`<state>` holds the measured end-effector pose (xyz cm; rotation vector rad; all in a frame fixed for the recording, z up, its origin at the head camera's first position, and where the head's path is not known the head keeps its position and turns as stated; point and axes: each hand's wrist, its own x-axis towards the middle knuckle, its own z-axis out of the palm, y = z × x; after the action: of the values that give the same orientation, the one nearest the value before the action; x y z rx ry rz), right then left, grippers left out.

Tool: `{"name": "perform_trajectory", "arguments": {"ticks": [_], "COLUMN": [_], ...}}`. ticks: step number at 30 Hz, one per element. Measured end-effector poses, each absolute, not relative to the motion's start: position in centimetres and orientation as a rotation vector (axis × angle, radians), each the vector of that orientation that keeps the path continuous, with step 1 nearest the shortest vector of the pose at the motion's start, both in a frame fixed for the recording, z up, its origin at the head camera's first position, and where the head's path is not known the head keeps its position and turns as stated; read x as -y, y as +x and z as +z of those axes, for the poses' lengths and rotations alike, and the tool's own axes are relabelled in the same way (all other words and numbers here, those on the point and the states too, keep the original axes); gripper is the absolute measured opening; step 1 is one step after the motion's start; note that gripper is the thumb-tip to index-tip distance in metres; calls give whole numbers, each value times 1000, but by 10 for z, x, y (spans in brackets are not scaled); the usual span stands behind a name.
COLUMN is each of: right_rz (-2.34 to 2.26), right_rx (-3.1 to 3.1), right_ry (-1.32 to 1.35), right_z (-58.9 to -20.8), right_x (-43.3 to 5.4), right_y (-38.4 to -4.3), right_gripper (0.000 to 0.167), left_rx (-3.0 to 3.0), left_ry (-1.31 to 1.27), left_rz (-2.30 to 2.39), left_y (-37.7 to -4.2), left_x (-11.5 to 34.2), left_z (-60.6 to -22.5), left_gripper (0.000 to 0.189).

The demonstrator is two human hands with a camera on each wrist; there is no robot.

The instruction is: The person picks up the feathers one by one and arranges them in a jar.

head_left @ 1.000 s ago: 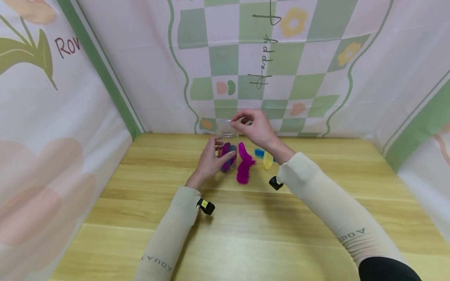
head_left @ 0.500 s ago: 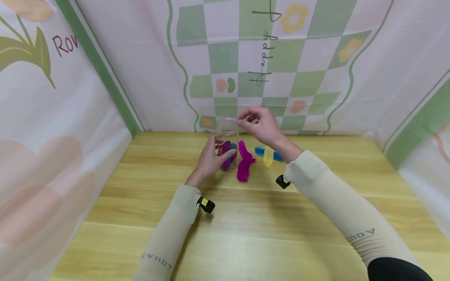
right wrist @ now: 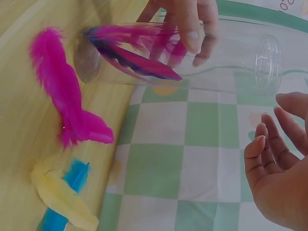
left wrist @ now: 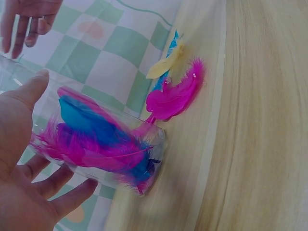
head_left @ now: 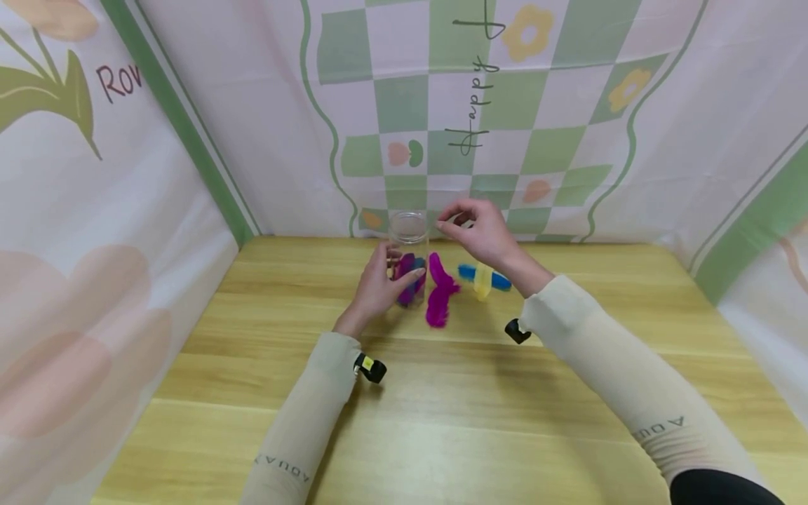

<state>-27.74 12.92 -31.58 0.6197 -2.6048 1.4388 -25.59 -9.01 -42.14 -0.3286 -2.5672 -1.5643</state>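
Observation:
A tall clear jar [head_left: 409,242] stands upright on the table with its mouth uncovered. Magenta, blue and purple feathers [left wrist: 103,139] are bunched in its lower part. My left hand [head_left: 375,289] grips the jar low down, thumb on the near side and fingers round the other. To the right of the jar's rim, my right hand [head_left: 476,228] hovers with loosely bent fingers; its thumb and fingertips are apart and hold nothing in the right wrist view. Magenta feathers [head_left: 438,301] lie beside the jar. Farther right, a yellow feather [head_left: 482,283] crosses over a blue feather [head_left: 501,281].
The wooden table [head_left: 404,421] reaches back to a hanging cloth [head_left: 451,105] with green checks, close behind the jar. Another printed cloth [head_left: 82,210] hangs along the left side, and a similar one [head_left: 751,231] along the right.
My right hand has moved from the jar's rim to the right, away from the mouth, uncovering more of the blue feather. The left hand and jar have stayed in place.

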Motion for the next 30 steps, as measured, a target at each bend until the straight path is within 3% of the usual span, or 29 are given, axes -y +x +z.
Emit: {"name": "perform_trajectory", "arguments": {"ticks": [30], "right_rz": [1378], "right_rx": [2707], "right_ry": [593], "right_z": [-344], "right_x": [-143], "right_y": [-279], "right_gripper": [20], "left_rx": [2581], "left_ry": [-311], "left_rz": [-1588], "left_y": [-255], "left_x": [91], "left_z": [-420], "left_gripper": [67]}}
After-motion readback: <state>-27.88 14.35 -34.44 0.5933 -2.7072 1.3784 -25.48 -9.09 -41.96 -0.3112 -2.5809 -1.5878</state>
